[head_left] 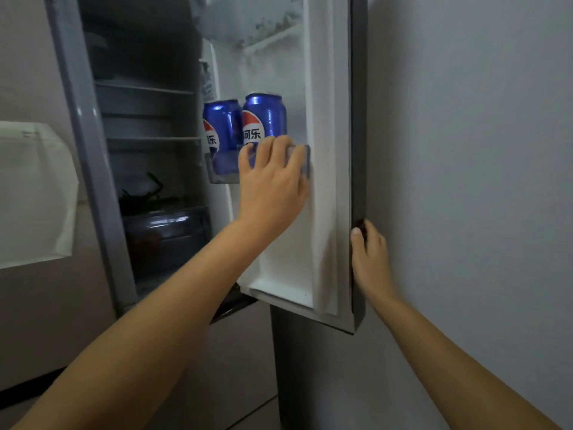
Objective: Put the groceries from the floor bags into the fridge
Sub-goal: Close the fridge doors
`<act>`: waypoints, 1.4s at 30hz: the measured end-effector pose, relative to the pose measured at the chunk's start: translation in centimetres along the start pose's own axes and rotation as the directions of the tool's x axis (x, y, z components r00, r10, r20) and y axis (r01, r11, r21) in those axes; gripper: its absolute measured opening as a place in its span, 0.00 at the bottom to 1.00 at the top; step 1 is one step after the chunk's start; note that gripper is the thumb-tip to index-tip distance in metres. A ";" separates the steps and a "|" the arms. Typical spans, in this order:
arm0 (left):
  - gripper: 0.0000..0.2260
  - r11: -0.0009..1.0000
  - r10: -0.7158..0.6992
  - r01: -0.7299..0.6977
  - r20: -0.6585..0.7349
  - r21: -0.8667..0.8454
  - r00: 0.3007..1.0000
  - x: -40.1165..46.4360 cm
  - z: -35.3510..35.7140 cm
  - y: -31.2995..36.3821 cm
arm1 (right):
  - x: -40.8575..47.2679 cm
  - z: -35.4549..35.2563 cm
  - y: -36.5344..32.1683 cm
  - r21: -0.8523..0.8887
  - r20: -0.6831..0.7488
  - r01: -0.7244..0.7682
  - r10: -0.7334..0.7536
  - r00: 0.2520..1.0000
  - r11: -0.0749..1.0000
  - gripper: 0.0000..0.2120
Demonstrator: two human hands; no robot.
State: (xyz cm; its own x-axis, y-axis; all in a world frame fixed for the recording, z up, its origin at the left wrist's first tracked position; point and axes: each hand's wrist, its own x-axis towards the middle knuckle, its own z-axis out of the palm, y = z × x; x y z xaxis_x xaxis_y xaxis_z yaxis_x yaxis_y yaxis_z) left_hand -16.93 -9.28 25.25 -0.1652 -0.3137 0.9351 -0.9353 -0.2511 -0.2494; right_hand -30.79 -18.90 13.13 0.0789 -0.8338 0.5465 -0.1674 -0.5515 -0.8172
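Note:
The fridge door (328, 150) stands open to the right. Two blue cola cans, the left can (221, 125) and the right can (265, 117), stand upright side by side in the clear door shelf (221, 173). My left hand (273, 181) lies against the front of that shelf, its fingertips hooked over the rim just below the right can. My right hand (369, 256) grips the outer edge of the door lower down, thumb on the near side, fingers behind.
Inside the fridge (148, 125) are dim shelves and a drawer (167, 231) with dark greens above it. A white bag (34, 193) hangs at the left. A grey wall (465, 150) runs close along the right of the door.

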 end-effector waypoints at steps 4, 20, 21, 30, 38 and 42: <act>0.16 0.987 -0.117 0.104 -0.098 -0.125 0.988 -1.5 -1.7 -4.7 | -3.0 -0.5 -0.6 0.200 0.016 0.032 -0.036 0.999 0.979 0.22; 0.30 0.999 0.030 -0.040 0.362 0.021 0.932 -10.9 -3.7 -16.5 | -12.2 21.4 -7.8 -0.008 0.294 0.523 -0.498 0.816 0.852 0.35; 0.29 0.998 0.018 -0.040 0.363 0.054 0.931 -11.3 -3.4 -18.0 | -12.3 23.0 -8.0 -0.020 0.294 0.516 -0.488 0.822 0.856 0.35; 0.26 0.893 0.130 -0.234 0.277 0.385 0.952 -13.4 0.8 -28.1 | -10.7 33.6 -7.5 -0.216 0.263 0.670 -0.618 0.741 0.710 0.28; 0.26 0.850 0.145 -0.288 0.328 0.441 0.933 -13.2 2.5 -30.8 | -7.6 36.1 -5.3 -0.341 0.358 0.763 -0.675 0.645 0.549 0.27; 0.26 0.847 0.143 -0.299 0.353 0.440 0.925 -13.2 2.3 -30.7 | -7.3 35.6 -5.7 -0.398 0.390 0.773 -0.671 0.631 0.495 0.27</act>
State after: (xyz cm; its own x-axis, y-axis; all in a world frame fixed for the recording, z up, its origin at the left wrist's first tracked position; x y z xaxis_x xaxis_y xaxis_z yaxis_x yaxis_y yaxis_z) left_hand 14.67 0.49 19.96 -0.1758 -0.6494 0.7399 -0.6051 -0.5215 -0.6015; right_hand 4.53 -10.69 7.27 0.5452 -0.1663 0.8216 -0.4130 -0.9062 0.0906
